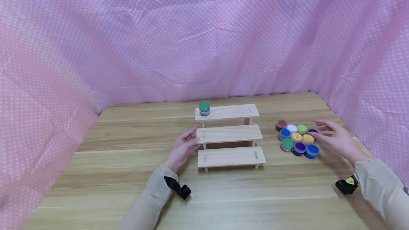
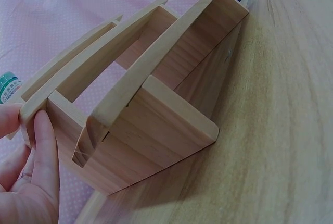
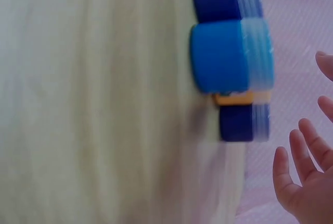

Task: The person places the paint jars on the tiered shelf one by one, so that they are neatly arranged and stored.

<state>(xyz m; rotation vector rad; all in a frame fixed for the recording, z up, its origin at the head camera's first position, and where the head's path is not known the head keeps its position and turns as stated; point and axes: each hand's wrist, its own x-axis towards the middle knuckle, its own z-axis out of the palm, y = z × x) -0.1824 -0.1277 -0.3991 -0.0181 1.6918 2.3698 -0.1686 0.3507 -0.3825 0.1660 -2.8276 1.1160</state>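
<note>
On the right side of the wood-grained table (image 1: 96, 187), ten squat round jars (image 1: 296, 137) sit bunched together, lying just to the left of the right hand (image 1: 340, 140), which is much nearer to them than the left. Its fingers are spread apart and curl round nothing; whether a fingertip touches the small dark purple jar (image 1: 313, 131) at the cluster's edge is hard to tell, as the right wrist view is blurred. The left hand (image 1: 181, 149) pinches the left end of the middle board of a three-tier wooden stand (image 1: 229, 134), thumb above and fingers beneath. The stand's long axis runs left to right, between the hands. Its boards are pale, flat, smooth wood on plank supports. One green-lidded jar (image 1: 204, 109) stands upright at the top tier's left end. Behind hangs creased pink polka-dot cloth (image 1: 191, 45).
</note>
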